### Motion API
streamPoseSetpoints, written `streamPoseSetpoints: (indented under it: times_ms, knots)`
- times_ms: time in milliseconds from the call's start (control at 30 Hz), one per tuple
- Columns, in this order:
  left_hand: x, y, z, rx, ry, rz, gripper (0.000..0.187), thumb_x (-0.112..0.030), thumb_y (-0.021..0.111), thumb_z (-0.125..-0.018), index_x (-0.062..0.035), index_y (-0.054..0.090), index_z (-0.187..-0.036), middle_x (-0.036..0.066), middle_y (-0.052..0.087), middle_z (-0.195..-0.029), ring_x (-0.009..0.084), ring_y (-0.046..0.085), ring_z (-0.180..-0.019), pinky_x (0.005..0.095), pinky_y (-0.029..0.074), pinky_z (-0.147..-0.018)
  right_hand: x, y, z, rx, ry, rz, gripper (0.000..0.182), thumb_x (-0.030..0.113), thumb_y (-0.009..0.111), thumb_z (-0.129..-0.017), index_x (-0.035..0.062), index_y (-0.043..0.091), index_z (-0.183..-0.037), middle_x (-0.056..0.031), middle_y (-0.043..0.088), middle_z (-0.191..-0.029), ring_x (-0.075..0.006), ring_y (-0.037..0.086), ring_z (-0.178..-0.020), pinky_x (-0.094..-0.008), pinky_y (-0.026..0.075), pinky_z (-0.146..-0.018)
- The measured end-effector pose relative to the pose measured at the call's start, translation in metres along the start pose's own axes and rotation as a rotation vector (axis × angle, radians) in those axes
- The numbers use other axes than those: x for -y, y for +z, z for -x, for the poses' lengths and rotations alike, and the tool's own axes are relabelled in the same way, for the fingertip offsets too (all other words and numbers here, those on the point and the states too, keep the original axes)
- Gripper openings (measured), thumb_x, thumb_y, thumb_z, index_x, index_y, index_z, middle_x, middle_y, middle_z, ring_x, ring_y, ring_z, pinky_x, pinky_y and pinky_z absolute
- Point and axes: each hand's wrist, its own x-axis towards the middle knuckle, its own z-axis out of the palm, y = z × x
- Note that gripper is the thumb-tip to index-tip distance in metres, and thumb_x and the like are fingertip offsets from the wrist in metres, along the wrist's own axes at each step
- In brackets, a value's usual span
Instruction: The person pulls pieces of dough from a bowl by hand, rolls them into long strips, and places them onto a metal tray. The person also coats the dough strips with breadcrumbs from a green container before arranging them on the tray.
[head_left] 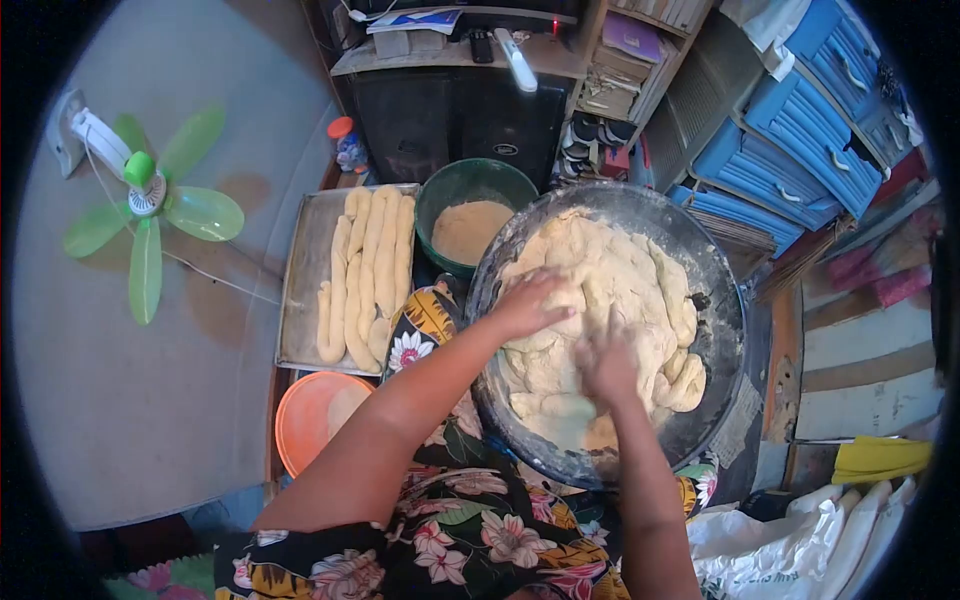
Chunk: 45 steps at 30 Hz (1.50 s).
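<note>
A large mass of pale dough (630, 270) fills most of a wide black basin (722, 400), with folded lobes along its right side. My left hand (532, 303) lies on the dough's left part, palm down and fingers apart. Lower and nearer the middle, my right hand (608, 368) is on the dough too, smeared by motion, so its fingers are unclear. Loose flour shows at the basin's near side, just below the right hand.
Long dough ropes (375, 270) lie on a metal tray (300, 300) at left. Behind stands a green tub (432, 195) of brownish powder; an orange bowl (292, 425) sits nearer. A wall fan (147, 195) hangs far left, blue drawers (815, 135) right, white sacks (770, 550) lower right.
</note>
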Motion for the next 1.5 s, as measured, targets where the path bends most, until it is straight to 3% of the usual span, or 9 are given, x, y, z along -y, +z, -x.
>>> streamPoseSetpoints:
  times_ms: [133, 233, 367, 600, 800, 900, 1100, 1367, 1500]
  knots:
    - [0.011, -0.039, 0.009, 0.057, -0.301, 0.527, 0.055, -0.041, 0.061, -0.079, -0.0083, 0.049, -0.123, 0.016, 0.048, -0.126, 0.0312, 0.046, -0.115, 0.0347, 0.036, -0.097, -0.025, 0.017, 0.033, -0.036, -0.396, -0.260, 0.059, 0.035, 0.056, -0.082, 0.0066, 0.040, -0.131, -0.0227, 0.035, -0.135, -0.0394, 0.038, -0.121, -0.0456, 0.031, -0.100]
    - [0.034, -0.002, 0.008, -0.218, -0.072, -0.073, 0.060, -0.042, 0.062, -0.078, -0.0059, 0.047, -0.124, 0.018, 0.053, -0.118, 0.0330, 0.051, -0.109, 0.0365, 0.038, -0.094, -0.026, 0.007, 0.005, -0.217, 0.003, -0.593, 0.056, 0.030, 0.057, -0.082, 0.0036, 0.041, -0.129, -0.0255, 0.039, -0.131, -0.0397, 0.038, -0.120, -0.0441, 0.032, -0.100]
    - [-0.009, -0.026, 0.008, 0.086, -0.412, 0.159, 0.078, -0.039, 0.068, -0.074, -0.0051, 0.033, -0.134, 0.021, 0.043, -0.130, 0.0357, 0.040, -0.121, 0.0366, 0.033, -0.101, 0.008, 0.040, -0.047, -0.318, 0.187, -0.462, 0.051, 0.022, 0.053, -0.084, 0.0023, 0.040, -0.128, -0.0248, 0.038, -0.131, -0.0392, 0.038, -0.119, -0.0440, 0.032, -0.099]
    - [0.030, -0.019, 0.015, 0.065, -0.072, 0.158, 0.069, -0.034, 0.074, -0.069, -0.0076, 0.044, -0.125, 0.018, 0.051, -0.119, 0.0325, 0.050, -0.110, 0.0363, 0.038, -0.094, 0.005, 0.030, 0.037, -0.072, -0.426, -0.180, 0.042, 0.003, 0.055, -0.073, 0.0125, 0.056, -0.114, -0.0195, 0.049, -0.121, -0.0367, 0.047, -0.104, -0.0446, 0.037, -0.094]
    - [-0.010, -0.020, 0.021, 0.095, 0.007, 0.231, 0.049, -0.026, 0.066, -0.078, -0.0087, 0.049, -0.121, 0.013, 0.050, -0.123, 0.0302, 0.045, -0.116, 0.0401, 0.036, -0.096, -0.077, 0.000, 0.029, -0.505, 0.163, -0.493, 0.010, -0.001, 0.057, -0.064, 0.0050, 0.059, -0.073, -0.0134, 0.056, -0.105, -0.0330, 0.048, -0.100, -0.0408, 0.037, -0.088]
    - [-0.028, 0.003, 0.041, 0.084, 0.146, -0.257, 0.051, -0.035, 0.059, -0.082, -0.0115, 0.047, -0.126, 0.013, 0.044, -0.129, 0.0301, 0.034, -0.125, 0.0475, 0.029, -0.101, -0.074, -0.017, 0.038, -0.487, 0.202, -0.050, 0.010, 0.002, 0.058, -0.065, 0.0044, 0.057, -0.075, -0.0162, 0.052, -0.111, -0.0337, 0.046, -0.105, -0.0427, 0.035, -0.090]
    - [-0.026, 0.032, 0.022, -0.030, 0.204, -0.607, 0.059, -0.048, 0.037, -0.089, -0.0160, 0.032, -0.138, 0.012, 0.021, -0.146, 0.0325, 0.017, -0.135, 0.0546, 0.012, -0.106, -0.005, 0.017, 0.019, -0.035, -0.371, -0.134, 0.058, 0.036, 0.051, -0.085, 0.0097, 0.036, -0.134, -0.0138, 0.030, -0.142, -0.0316, 0.023, -0.133, -0.0466, 0.008, -0.110]
    - [-0.007, 0.007, -0.044, 0.005, -0.481, -0.098, 0.062, -0.052, 0.031, -0.091, -0.0126, 0.027, -0.139, 0.019, 0.023, -0.143, 0.0349, 0.026, -0.130, 0.0521, 0.021, -0.105, -0.008, 0.026, -0.073, -0.288, 0.163, -0.290, 0.056, 0.043, 0.036, -0.091, 0.0084, 0.033, -0.136, -0.0162, 0.031, -0.140, -0.0301, 0.023, -0.133, -0.0487, 0.011, -0.108]
    - [-0.021, -0.004, 0.036, 0.268, 0.053, -0.378, 0.066, -0.048, 0.038, -0.090, -0.0168, 0.014, -0.143, 0.022, 0.010, -0.146, 0.0391, 0.022, -0.131, 0.0508, 0.024, -0.104, -0.001, 0.045, 0.006, -0.293, -0.238, -0.122, 0.060, 0.041, 0.047, -0.086, 0.0107, 0.033, -0.136, -0.0197, 0.031, -0.139, -0.0369, 0.027, -0.129, -0.0516, 0.013, -0.107]
